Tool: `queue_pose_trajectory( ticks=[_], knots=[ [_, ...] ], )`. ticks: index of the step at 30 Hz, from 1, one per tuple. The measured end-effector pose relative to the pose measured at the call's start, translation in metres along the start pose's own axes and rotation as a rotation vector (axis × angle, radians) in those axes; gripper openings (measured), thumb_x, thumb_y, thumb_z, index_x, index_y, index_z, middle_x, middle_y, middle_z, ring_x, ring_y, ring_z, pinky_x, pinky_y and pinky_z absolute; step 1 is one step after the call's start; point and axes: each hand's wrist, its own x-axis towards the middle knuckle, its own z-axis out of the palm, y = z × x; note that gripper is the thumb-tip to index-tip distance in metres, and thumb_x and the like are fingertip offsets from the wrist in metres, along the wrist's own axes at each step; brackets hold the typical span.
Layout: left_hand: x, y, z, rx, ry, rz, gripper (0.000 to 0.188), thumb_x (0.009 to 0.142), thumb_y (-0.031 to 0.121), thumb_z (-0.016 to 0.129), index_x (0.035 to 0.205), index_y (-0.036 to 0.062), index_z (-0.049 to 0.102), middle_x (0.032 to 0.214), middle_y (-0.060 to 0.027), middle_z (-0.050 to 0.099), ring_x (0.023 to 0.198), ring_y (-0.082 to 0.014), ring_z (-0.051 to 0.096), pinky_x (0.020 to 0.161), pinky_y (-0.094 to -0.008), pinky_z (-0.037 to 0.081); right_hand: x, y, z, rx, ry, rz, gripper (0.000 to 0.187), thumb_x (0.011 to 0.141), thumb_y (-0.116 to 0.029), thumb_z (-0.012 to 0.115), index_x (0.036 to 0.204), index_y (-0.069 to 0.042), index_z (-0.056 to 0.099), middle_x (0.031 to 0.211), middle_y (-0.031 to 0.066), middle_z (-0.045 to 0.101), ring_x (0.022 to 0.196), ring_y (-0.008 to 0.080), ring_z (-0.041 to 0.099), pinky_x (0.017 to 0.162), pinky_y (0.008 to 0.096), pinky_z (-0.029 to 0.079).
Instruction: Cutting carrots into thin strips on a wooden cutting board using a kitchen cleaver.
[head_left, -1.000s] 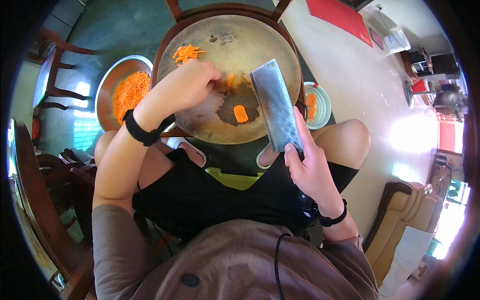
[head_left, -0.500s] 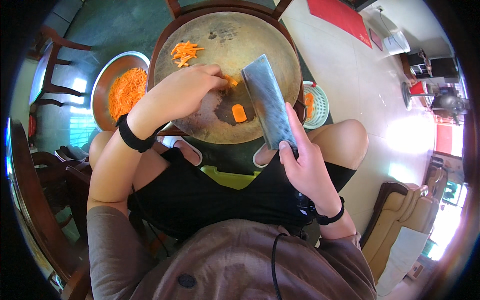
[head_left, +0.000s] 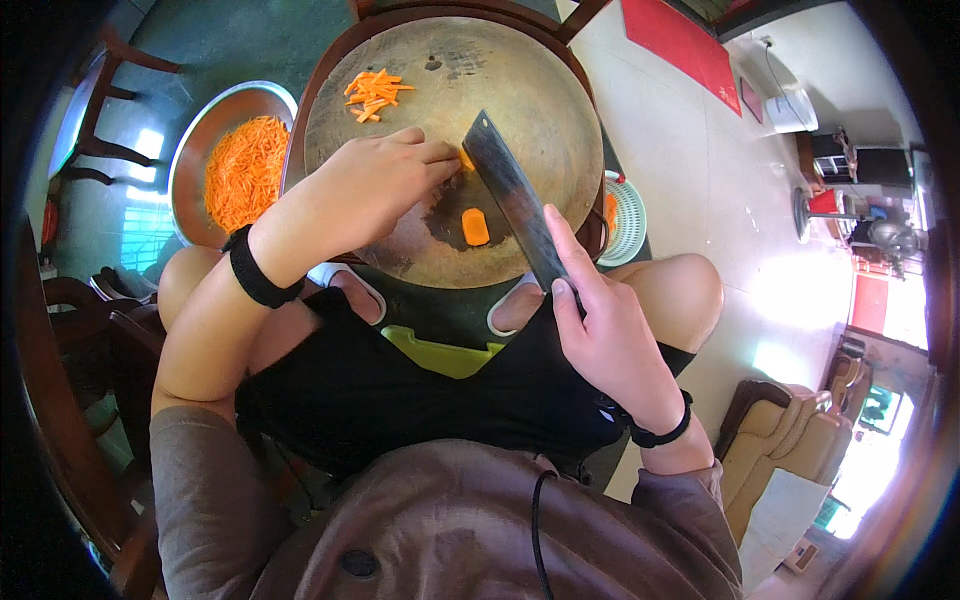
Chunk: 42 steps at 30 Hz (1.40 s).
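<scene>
My right hand (head_left: 610,325) grips the handle of a cleaver (head_left: 515,195), its blade on edge over a round wooden chopping board (head_left: 540,80). Close to the blade's upper left side, the bent fingers of my left hand (head_left: 395,175) press on a small carrot piece (head_left: 466,158), mostly hidden by the fingertips. A carrot chunk (head_left: 475,227) with a flat top lies apart on the board, nearer to me. A small pile of carrot strips (head_left: 376,93) sits at the board's far left.
Left of the board stands a metal bowl (head_left: 190,140) heaped with shredded carrot (head_left: 248,170). A pale green basket (head_left: 632,228) with carrot in it is at the right. The board rests on a wooden chair (head_left: 345,30) before my knees. Something yellow-green (head_left: 440,352) lies below.
The cleaver's blade has turned from showing its broad side to standing more on edge, and has come nearer my left fingers. My left hand keeps to the carrot piece. The whole view has shifted slightly.
</scene>
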Motion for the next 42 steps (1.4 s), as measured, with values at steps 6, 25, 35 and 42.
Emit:
queue_pose_trajectory(
  ticks=[6, 25, 35, 42],
  knots=[
    [-0.001, -0.002, 0.000, 0.016, -0.007, 0.014, 0.059, 0.088, 0.000, 0.063, 0.146, 0.0036, 0.063, 0.146, -0.0097, 0.064, 0.131, -0.0313, 0.062, 0.104, -0.0412, 0.057, 0.002, -0.005, -0.002, -0.008, -0.012, -0.011, 0.076, 0.105, 0.001, 0.052, 0.174, -0.022, 0.028, 0.081, 0.0203, 0.072, 0.078, 0.0400, 0.075, 0.075, 0.0493, 0.057],
    [0.003, -0.004, 0.017, 0.052, 0.116, 0.002, 0.060, 0.085, -0.004, 0.065, 0.145, 0.0015, 0.063, 0.143, -0.0101, 0.062, 0.133, -0.0317, 0.061, 0.105, -0.0410, 0.057, 0.000, -0.001, -0.004, -0.015, 0.012, -0.003, 0.075, 0.106, 0.000, 0.053, 0.174, -0.022, 0.031, 0.088, 0.0272, 0.069, 0.081, 0.0450, 0.072, 0.078, 0.0490, 0.055],
    [0.002, -0.005, 0.010, -0.050, 0.057, -0.029, 0.062, 0.080, -0.012, 0.062, 0.140, 0.0040, 0.066, 0.140, -0.0137, 0.063, 0.131, -0.0357, 0.061, 0.109, -0.0442, 0.055, -0.005, -0.002, -0.002, 0.002, 0.010, -0.018, 0.075, 0.106, 0.000, 0.053, 0.174, -0.022, 0.030, 0.096, 0.0295, 0.071, 0.083, 0.0457, 0.072, 0.079, 0.0500, 0.056],
    [0.000, -0.010, 0.005, -0.100, 0.016, -0.052, 0.066, 0.079, -0.013, 0.060, 0.143, 0.0026, 0.064, 0.142, -0.0153, 0.063, 0.133, -0.0370, 0.060, 0.114, -0.0444, 0.051, -0.007, -0.007, -0.005, 0.035, 0.003, 0.015, 0.074, 0.107, -0.001, 0.052, 0.174, -0.021, 0.030, 0.100, 0.0307, 0.072, 0.084, 0.0473, 0.072, 0.080, 0.0504, 0.056]
  ],
)
